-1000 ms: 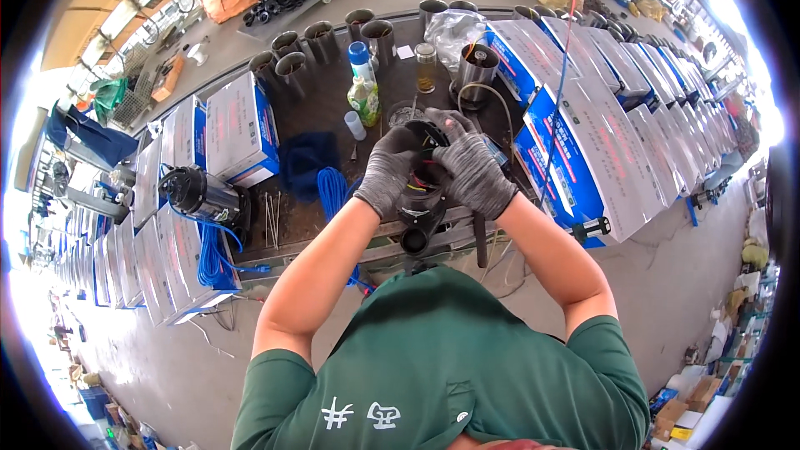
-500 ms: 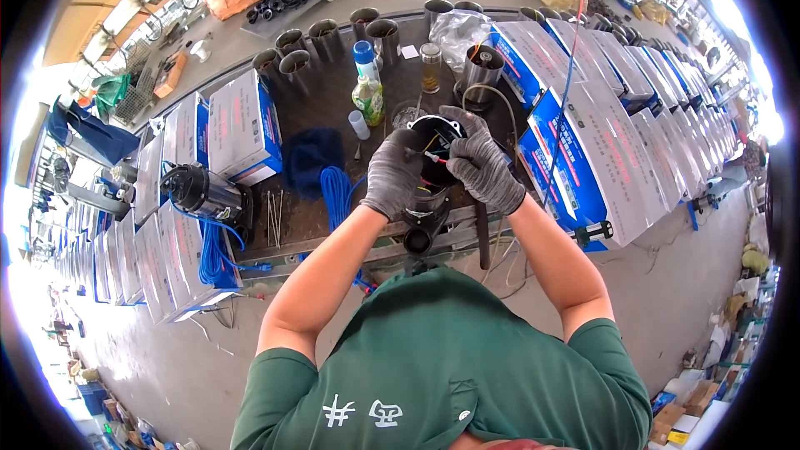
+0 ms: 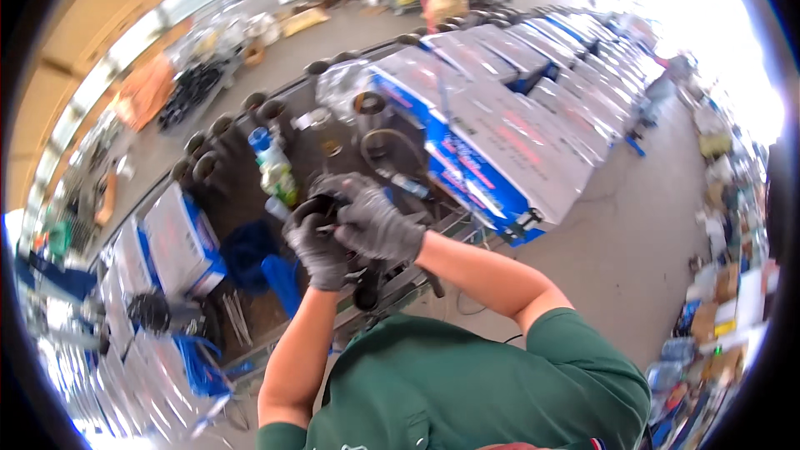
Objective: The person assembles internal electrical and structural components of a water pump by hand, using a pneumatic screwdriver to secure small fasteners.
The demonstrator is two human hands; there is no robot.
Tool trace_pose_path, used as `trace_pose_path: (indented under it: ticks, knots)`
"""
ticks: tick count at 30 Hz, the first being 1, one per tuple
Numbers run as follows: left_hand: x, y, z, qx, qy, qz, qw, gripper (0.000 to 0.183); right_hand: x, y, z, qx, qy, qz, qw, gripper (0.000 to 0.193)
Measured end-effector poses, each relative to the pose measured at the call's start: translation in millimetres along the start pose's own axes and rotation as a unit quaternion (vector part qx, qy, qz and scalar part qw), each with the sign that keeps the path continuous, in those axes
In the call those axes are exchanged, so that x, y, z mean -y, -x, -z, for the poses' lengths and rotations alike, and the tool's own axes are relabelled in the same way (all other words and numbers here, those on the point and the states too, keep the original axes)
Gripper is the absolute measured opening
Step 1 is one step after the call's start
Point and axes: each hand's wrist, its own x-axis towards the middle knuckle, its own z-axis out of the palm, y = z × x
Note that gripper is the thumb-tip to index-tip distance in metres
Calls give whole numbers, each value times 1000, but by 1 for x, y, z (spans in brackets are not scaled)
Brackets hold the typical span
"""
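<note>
Black housing (image 3: 317,205) is gripped by left hand (image 3: 319,248), unclear whether also by right hand (image 3: 375,221).

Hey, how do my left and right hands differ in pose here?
The left hand sits farther left; the right hand reaches slightly higher in the picture. The left forearm rises steeply, while the right forearm slants in from the right. Both hands are gloved in grey and close together.
</note>
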Motion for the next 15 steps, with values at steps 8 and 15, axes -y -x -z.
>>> trace_pose_path:
  ticks: [8, 15]
  knots:
    - [34, -11, 10, -102, 135, 21, 985, 35, 48, -2, 0, 23, 142, -237, 961, 29]
    - [21, -2, 4, -11, 203, 140, 969, 33, 43, 8, -9, -95, 65, -186, 976, 15]
